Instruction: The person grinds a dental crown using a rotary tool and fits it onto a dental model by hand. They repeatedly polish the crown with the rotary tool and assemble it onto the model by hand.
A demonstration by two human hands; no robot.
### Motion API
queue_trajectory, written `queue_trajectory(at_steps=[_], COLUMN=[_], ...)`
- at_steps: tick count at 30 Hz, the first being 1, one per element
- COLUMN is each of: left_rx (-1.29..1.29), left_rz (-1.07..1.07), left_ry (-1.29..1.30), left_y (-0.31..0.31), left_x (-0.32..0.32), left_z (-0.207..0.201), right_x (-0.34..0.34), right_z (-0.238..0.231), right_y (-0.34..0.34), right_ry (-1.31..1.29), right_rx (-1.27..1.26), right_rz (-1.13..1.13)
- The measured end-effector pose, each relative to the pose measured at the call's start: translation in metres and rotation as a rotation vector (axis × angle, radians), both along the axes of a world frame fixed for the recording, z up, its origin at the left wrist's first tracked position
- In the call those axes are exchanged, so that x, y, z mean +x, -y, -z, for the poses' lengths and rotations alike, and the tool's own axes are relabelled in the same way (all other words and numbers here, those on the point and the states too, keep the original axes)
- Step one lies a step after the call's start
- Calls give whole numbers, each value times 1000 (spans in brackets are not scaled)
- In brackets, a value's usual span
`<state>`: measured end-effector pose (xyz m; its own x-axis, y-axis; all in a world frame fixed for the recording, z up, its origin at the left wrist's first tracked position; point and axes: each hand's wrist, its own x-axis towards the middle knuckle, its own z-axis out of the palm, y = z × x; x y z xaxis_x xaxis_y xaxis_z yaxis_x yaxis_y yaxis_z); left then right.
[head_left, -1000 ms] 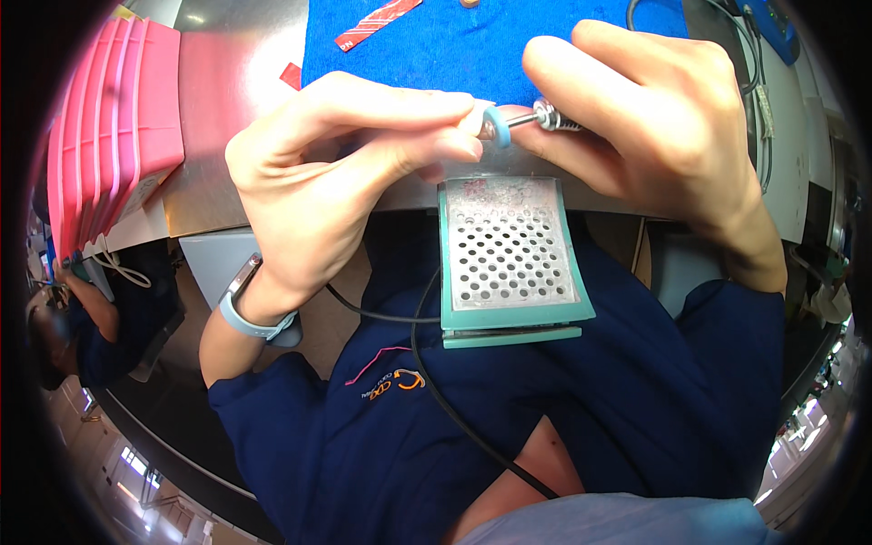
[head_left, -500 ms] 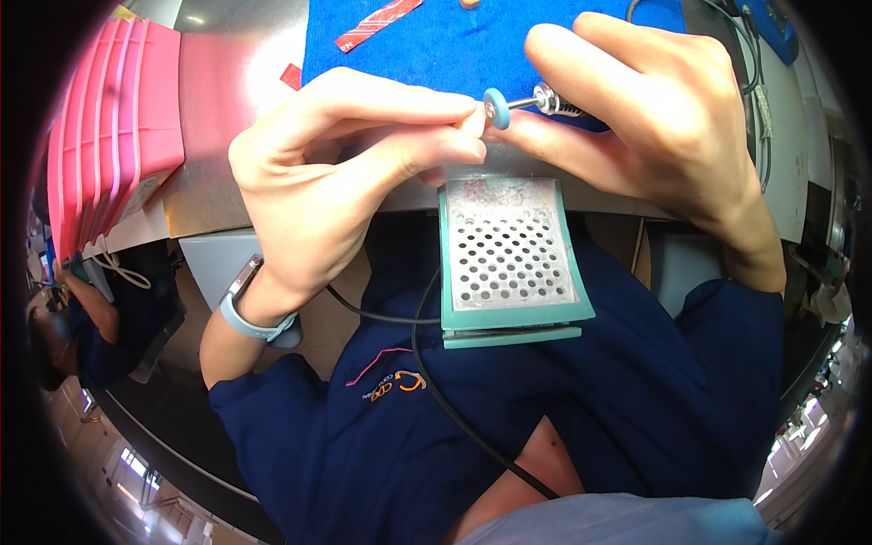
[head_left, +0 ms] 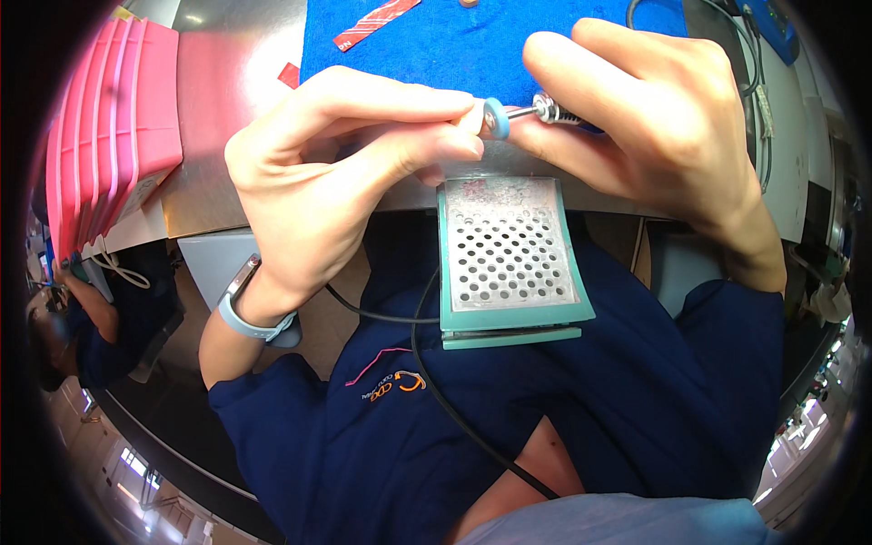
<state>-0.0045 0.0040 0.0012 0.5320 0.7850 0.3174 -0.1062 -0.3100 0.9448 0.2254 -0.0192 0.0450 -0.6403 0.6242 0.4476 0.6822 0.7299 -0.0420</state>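
Note:
Between the thumb and forefinger of my left hand (head_left: 313, 173) is a small cream-coloured, tooth-like piece (head_left: 470, 119), mostly covered by the fingertips. My right hand (head_left: 668, 123) is closed around a metal rotary handpiece (head_left: 547, 108), whose body is largely hidden by the fingers. A thin shank runs from it to a light blue polishing wheel (head_left: 497, 118). The wheel's face is against or very near the cream piece; contact cannot be made out. Just below both hands, a perforated metal suction grille (head_left: 509, 254) in a green frame projects from the bench edge.
A blue towel (head_left: 436, 54) covers the bench's middle, with a torn red wrapper strip (head_left: 375, 24) on it. A pink ribbed bin (head_left: 113, 118) stands at left. Black cable (head_left: 431, 372) hangs across my lap. Another person's arm (head_left: 95, 304) shows at far left.
The blue wheel has turned a little and shifted slightly, its face now seen at another angle. My right hand has lowered slightly; my left hand has moved marginally left.

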Motion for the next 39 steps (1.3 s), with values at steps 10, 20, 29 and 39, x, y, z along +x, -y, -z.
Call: queue_trajectory(at_steps=[10,20,29,39], left_rx=[10,-81,-76,-68], left_rz=[37,69,118,124], left_ry=[11,21,40,65], left_y=[-1,-2,-5,-5], left_x=[1,1,0,2], left_z=[1,2,4,5], right_x=[0,0,-3,-3], right_z=[-10,-5,0,3], right_y=[1,-7,-4,0], right_ry=[221,5,146,-75], right_rx=[76,173,171,-39], right_rz=[28,-1,65,19])
